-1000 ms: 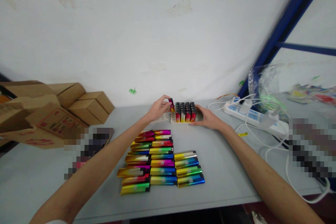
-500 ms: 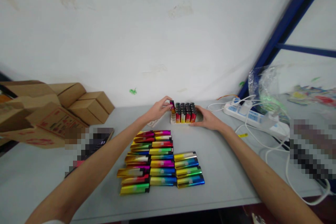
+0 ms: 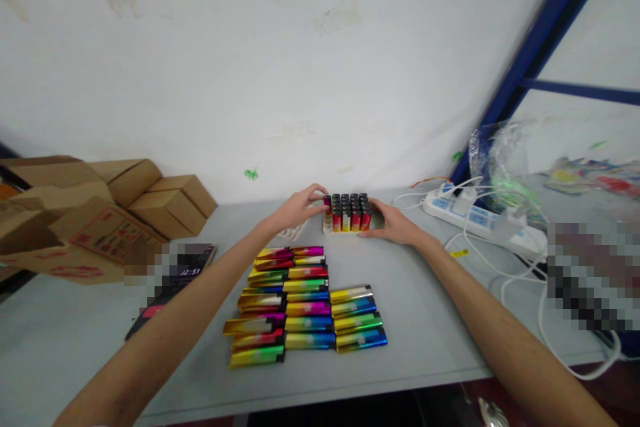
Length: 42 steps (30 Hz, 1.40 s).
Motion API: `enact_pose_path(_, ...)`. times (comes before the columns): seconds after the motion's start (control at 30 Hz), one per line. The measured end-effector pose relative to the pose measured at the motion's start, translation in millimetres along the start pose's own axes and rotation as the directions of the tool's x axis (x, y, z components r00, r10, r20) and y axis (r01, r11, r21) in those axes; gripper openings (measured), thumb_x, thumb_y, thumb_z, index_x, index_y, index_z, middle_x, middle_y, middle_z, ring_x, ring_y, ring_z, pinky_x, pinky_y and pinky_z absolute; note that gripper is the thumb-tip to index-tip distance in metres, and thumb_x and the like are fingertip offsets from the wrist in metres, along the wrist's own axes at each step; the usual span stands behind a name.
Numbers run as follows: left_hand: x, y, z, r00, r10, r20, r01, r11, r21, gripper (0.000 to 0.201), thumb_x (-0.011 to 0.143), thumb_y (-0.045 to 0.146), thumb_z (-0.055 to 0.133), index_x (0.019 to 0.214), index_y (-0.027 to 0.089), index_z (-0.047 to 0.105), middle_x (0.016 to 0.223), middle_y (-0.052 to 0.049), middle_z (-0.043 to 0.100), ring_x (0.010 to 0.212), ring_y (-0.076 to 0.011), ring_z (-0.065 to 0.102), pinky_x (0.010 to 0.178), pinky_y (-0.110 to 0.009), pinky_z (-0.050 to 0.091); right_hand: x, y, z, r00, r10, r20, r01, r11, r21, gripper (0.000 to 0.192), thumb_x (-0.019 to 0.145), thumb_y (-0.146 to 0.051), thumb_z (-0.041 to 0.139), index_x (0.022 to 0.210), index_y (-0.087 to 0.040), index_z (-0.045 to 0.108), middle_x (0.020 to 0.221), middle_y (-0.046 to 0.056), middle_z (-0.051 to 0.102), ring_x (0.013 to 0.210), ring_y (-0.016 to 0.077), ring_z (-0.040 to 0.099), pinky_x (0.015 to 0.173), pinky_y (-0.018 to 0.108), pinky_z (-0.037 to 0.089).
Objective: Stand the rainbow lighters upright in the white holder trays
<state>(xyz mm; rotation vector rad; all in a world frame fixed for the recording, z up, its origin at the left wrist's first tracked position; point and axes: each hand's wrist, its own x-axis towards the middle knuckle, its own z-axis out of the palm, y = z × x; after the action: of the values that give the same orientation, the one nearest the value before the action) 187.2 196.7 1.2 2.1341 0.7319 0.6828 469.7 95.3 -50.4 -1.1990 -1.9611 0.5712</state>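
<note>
My left hand (image 3: 299,207) pinches a magenta-and-gold lighter (image 3: 327,201) by its upper end, in the back of the left column of a small white tray (image 3: 327,229). Several upright lighters (image 3: 351,220) with black tops fill the tray's columns to the right of it. Holes show in front of the pinched lighter. Around the tray's right end curves my right hand (image 3: 394,223), thumb along the front and fingers at the side. Another white holed tray (image 3: 293,232) lies partly behind my left wrist. Nearer to me, shiny multicoloured lighters (image 3: 309,324) lie flat in three columns.
Cardboard boxes (image 3: 170,210) stand at the left on the grey table (image 3: 425,347). A dark phone (image 3: 193,267) lies partly behind my left forearm. A white power strip (image 3: 483,220) with loose cables sits at the right, by a blue metal frame (image 3: 520,67). A wall closes the back.
The lighter in my left hand has gone lower, down into the tray's left column. My right hand keeps its place at the tray's end. The view has shifted slightly.
</note>
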Motion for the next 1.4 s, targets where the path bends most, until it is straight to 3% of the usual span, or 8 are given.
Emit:
enact_pose_path(0.17, -33, 49, 13.4, 0.956, 0.044, -0.290, -0.029, 0.998, 0.057, 0.036, 0.088, 0.043, 0.068, 0.117, 0.022, 0.063, 0.123, -0.010, 0.067, 0.116, -0.0242, 0.063, 0.099, -0.039, 0.051, 0, 3, 0, 1.000, 0.004, 0.000, -0.004, 1.000, -0.021, 0.086, 0.071, -0.046, 0.087, 0.144, -0.019, 0.050, 0.140, 0.015, 0.062, 0.124, 0.0327, 0.062, 0.110, 0.050, 0.049)
enact_pose_path(0.27, -64, 82, 38.8, 0.998, 0.069, -0.009, -0.064, 0.955, 0.289, 0.021, 0.090, 0.041, 0.069, 0.099, 0.022, 0.072, 0.100, -0.006, 0.072, 0.092, -0.0217, 0.065, 0.088, -0.036, 0.051, 0, 3, -1, 1.000, 0.000, 0.000, 0.000, 1.000, -0.024, 0.084, 0.071, -0.044, 0.087, 0.143, -0.019, 0.051, 0.143, 0.014, 0.060, 0.127, 0.0326, 0.061, 0.111, 0.049, 0.048)
enact_pose_path(0.37, -88, 99, 65.3, 0.972, 0.032, 0.232, -0.125, 0.907, 0.402, 0.021, 0.092, 0.041, 0.066, 0.093, 0.021, 0.074, 0.099, -0.007, 0.071, 0.099, -0.0242, 0.062, 0.093, -0.038, 0.046, 1, 4, 0, 1.000, 0.002, -0.004, -0.002, 0.999, -0.033, 0.083, 0.071, -0.043, 0.087, 0.142, -0.018, 0.051, 0.143, 0.014, 0.060, 0.127, 0.0325, 0.061, 0.111, 0.049, 0.048)
enact_pose_path(0.7, -85, 91, 86.5, 0.918, -0.048, 0.395, -0.171, 0.849, 0.500, 0.017, 0.094, 0.034, 0.064, 0.095, 0.020, 0.074, 0.096, -0.008, 0.071, 0.099, -0.0264, 0.060, 0.091, -0.039, 0.042, 0, 3, 0, 1.000, -0.003, -0.007, 0.003, 1.000, -0.029, 0.086, 0.071, -0.045, 0.087, 0.143, -0.019, 0.050, 0.141, 0.014, 0.061, 0.128, 0.0331, 0.060, 0.113, 0.051, 0.046)
enact_pose_path(0.83, -79, 98, 86.7, 0.960, 0.015, 0.281, -0.110, 0.940, 0.324, 0.015, 0.096, 0.030, 0.060, 0.095, 0.020, 0.071, 0.096, -0.007, 0.068, 0.095, -0.0230, 0.061, 0.086, -0.035, 0.046, 0, 2, -1, 1.000, -0.013, -0.002, 0.013, 1.000, -0.001, 0.084, 0.071, -0.042, 0.087, 0.144, -0.021, 0.049, 0.142, 0.013, 0.061, 0.128, 0.0318, 0.060, 0.113, 0.050, 0.046)
enact_pose_path(0.97, -80, 97, 81.0, 0.997, -0.044, 0.060, 0.050, 0.993, -0.103, 0.019, 0.098, 0.040, 0.055, 0.107, 0.023, 0.060, 0.100, -0.005, 0.064, 0.078, -0.0164, 0.064, 0.068, -0.030, 0.047, 1, 3, 0, 0.999, -0.032, -0.004, 0.032, 0.999, 0.006, 0.084, 0.072, -0.040, 0.087, 0.144, -0.021, 0.049, 0.142, 0.013, 0.062, 0.128, 0.0317, 0.060, 0.112, 0.049, 0.046)
enact_pose_path(1.17, -82, 88, 72.1, 0.976, -0.213, 0.050, 0.186, 0.692, -0.698, 0.031, 0.094, 0.052, 0.057, 0.110, 0.028, 0.045, 0.073, 0.005, 0.055, 0.051, -0.0083, 0.040, 0.052, -0.022, 0.034, 1, 3, 0, 1.000, -0.027, -0.009, 0.027, 0.999, -0.021, 0.081, 0.072, -0.042, 0.087, 0.142, -0.019, 0.052, 0.139, 0.013, 0.063, 0.123, 0.0316, 0.063, 0.109, 0.049, 0.049)
enact_pose_path(1.4, -83, 92, 63.5, 0.946, -0.302, 0.113, 0.288, 0.633, -0.719, 0.056, 0.086, 0.068, 0.046, 0.056, 0.022, 0.038, 0.051, 0.007, 0.022, 0.044, -0.0088, 0.017, 0.043, -0.026, 0.013, -2, -1, -1, 1.000, 0.013, -0.017, -0.014, 0.999, -0.047, 0.081, 0.073, -0.045, 0.086, 0.142, -0.020, 0.053, 0.142, 0.013, 0.062, 0.127, 0.0347, 0.061, 0.112, 0.052, 0.048)
